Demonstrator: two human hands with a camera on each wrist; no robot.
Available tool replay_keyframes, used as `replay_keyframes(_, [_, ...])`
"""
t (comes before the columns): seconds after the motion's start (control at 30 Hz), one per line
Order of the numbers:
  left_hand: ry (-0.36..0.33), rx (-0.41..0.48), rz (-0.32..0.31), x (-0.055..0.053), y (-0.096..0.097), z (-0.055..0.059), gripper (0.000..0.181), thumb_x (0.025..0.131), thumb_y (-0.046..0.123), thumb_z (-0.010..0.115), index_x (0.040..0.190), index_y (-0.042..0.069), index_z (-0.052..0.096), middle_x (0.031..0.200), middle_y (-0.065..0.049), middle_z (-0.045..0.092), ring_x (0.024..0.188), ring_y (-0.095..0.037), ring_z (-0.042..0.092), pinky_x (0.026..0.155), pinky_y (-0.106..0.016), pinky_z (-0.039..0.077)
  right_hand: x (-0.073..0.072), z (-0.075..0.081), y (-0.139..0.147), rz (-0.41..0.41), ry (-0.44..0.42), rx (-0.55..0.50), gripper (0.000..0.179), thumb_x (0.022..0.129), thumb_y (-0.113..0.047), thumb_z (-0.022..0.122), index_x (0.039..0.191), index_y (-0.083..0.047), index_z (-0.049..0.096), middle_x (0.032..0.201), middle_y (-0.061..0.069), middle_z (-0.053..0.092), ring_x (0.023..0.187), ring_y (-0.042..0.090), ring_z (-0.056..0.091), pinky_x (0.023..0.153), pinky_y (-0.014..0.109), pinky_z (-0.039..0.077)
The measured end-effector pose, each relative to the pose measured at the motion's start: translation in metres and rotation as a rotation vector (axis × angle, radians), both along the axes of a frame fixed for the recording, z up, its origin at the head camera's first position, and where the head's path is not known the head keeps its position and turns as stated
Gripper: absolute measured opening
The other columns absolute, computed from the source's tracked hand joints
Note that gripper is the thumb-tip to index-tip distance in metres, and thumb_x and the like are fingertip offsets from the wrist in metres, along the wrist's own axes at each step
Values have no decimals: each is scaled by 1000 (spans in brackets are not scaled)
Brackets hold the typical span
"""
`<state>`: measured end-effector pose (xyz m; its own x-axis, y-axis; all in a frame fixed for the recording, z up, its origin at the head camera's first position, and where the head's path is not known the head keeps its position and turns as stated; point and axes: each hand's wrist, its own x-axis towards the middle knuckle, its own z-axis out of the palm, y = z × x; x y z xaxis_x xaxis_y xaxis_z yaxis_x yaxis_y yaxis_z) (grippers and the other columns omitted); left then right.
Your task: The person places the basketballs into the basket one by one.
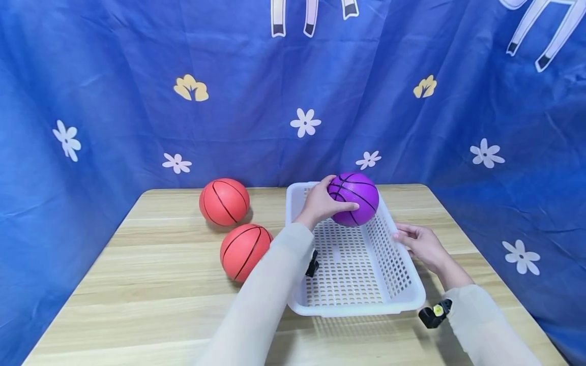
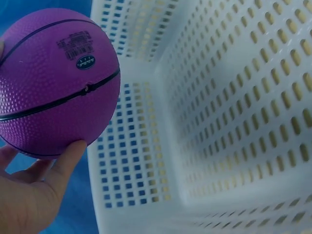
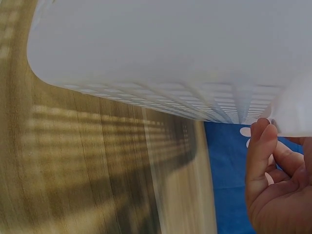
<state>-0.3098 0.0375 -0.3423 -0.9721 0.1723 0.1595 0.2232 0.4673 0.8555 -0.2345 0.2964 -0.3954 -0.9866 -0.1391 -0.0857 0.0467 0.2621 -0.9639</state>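
Purple ball (image 1: 360, 190): pebbled, faintly glossy
Red balls (image 1: 224, 202): matt
Basket (image 1: 357, 308): smooth plastic
Table (image 1: 151, 274): smooth, wood-grained
Curtain (image 1: 247, 112): creased cloth, slight sheen

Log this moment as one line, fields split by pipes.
left hand: grips purple ball at far end of white basket | right hand: holds basket | red balls: two, on table, left of basket

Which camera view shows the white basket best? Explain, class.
The head view, because most of the white basket shows, though the left sleeve hides part. Left wrist: its inside, close and cropped. Right wrist: only part of its outside.
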Motion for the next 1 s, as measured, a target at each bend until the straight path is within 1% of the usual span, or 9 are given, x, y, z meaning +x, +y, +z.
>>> replay_keyframes(0.33, [8,-160,5,1,17,-17,93,50,52,76,129,21,37,116,-1,47,103,-15,44,78,-30,43,-2,-2,2,14,22,15,54,85,-26,54,127,3,37,117,24,47,92,33,55,68,38,49])
replay_keyframes(0.43, [7,-190,1,2,20,-22,94,51,51,76,130,19,35,117,-3,46,105,-17,43,81,-31,41,-11,-18,12,23,49,15,54,83,-31,56,127,-2,40,114,19,51,90,29,57,67,38,49])
replay_keyframes(0.5, [8,-209,-3,3,21,-25,95,52,49,76,131,19,34,118,-4,46,107,-18,42,83,-32,40,-22,-36,23,42,74,-2,50,84,-30,55,126,-6,43,111,14,54,87,26,58,65,37,49])
replay_keyframes(0.6, [-2,-233,-7,4,23,-29,97,52,49,77,132,18,33,117,-7,46,107,-20,42,85,-34,38,-27,-47,31,38,75,-26,45,83,-29,56,123,-11,47,107,9,57,84,23,59,62,35,50])
replay_keyframes(0.7, [-19,-244,-2,5,24,-33,96,52,49,76,132,18,33,116,-7,46,106,-20,42,86,-34,38,-17,-31,20,50,85,-16,50,85,-27,55,126,-3,42,112,17,53,87,27,58,64,37,50])
replay_keyframes(0.73, [-26,-244,-1,5,24,-34,95,52,49,76,131,18,33,116,-7,46,106,-19,42,85,-34,38,-11,-21,13,32,70,-3,53,84,-29,56,126,-1,41,113,19,51,88,28,57,66,38,49])
replay_keyframes(0.77, [-31,-239,1,4,23,-36,95,53,49,76,131,18,33,116,-7,46,106,-19,42,85,-34,38,-7,-15,9,46,75,-2,54,85,-27,54,126,4,38,114,22,49,88,30,57,66,38,49])
replay_keyframes(0.83, [-40,-236,5,4,23,-38,96,53,49,76,132,17,32,117,-8,45,106,-19,42,85,-34,38,-1,-4,2,27,49,6,55,85,-25,55,126,6,36,116,26,46,90,31,56,67,37,49])
replay_keyframes(1.0, [-53,-210,-1,3,20,-39,98,51,48,77,132,16,31,117,-9,45,105,-21,43,85,-36,39,3,6,-3,-2,0,4,50,86,-18,53,126,6,36,118,28,44,92,34,54,67,35,49])
